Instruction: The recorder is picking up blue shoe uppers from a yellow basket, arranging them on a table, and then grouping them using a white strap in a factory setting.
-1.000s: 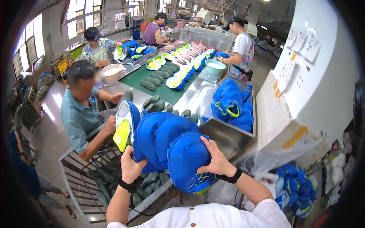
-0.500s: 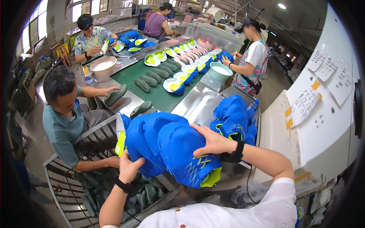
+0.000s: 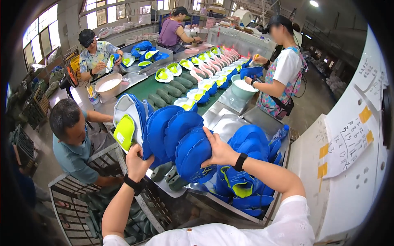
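A nested stack of blue shoe uppers is held up in front of me between both hands. My left hand grips its left end, fingers closed on the edge beside a yellow-green lining. My right hand presses round the right end with the thumb below. Behind and right of that hand, more blue uppers fill a metal tray. Under the stack, a few dark green shoe lasts rest on the metal table edge.
A slatted crate of green lasts stands at lower left, beside a co-worker bending over it. A green conveyor carries rows of lasts and uppers. A co-worker stands at a pale green basin. A white panel borders the right.
The stack has been raised and turned, so its white and yellow-green inner end shows at left. More of the right tray is visible. The right co-worker now holds a blue upper over the basin.
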### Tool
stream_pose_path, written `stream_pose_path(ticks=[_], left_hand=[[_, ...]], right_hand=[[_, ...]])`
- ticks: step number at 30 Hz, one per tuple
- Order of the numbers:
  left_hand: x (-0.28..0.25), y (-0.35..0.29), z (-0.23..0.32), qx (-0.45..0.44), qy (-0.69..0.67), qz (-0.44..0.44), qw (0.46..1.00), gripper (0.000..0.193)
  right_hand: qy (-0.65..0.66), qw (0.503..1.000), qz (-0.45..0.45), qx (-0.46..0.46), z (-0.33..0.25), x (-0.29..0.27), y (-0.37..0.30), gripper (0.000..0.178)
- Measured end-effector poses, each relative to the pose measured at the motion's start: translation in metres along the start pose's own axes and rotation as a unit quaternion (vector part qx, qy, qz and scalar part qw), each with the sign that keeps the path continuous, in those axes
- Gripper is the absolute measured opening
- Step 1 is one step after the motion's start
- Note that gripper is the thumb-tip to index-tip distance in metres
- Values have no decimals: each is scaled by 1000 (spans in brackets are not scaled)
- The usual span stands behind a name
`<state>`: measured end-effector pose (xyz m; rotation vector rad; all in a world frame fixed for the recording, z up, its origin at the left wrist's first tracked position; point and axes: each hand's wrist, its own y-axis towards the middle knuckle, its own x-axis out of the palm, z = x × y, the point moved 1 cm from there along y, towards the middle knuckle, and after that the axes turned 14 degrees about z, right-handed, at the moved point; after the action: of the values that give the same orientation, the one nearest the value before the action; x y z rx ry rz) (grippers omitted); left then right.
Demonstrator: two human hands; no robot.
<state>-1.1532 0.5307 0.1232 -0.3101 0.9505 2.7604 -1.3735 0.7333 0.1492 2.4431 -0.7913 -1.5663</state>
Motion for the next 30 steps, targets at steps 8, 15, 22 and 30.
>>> stream_pose_path(ticks=[8, 15, 22, 30], left_hand=[[65, 3, 4, 47, 27, -43, 998, 35], [87, 28, -7, 17, 48, -53, 997, 31], [111, 70, -3, 144, 79, -106, 981, 30], [228, 26, -38, 237, 35, -318, 917, 30]], right_hand=[[-75, 985, -108, 112, 43, -16, 3, 123], [-43, 980, -143, 130, 58, -15, 20, 123], [-35, 991, -80, 106, 82, 19, 43, 97], [-204, 903, -372, 67, 86, 33, 25, 47]])
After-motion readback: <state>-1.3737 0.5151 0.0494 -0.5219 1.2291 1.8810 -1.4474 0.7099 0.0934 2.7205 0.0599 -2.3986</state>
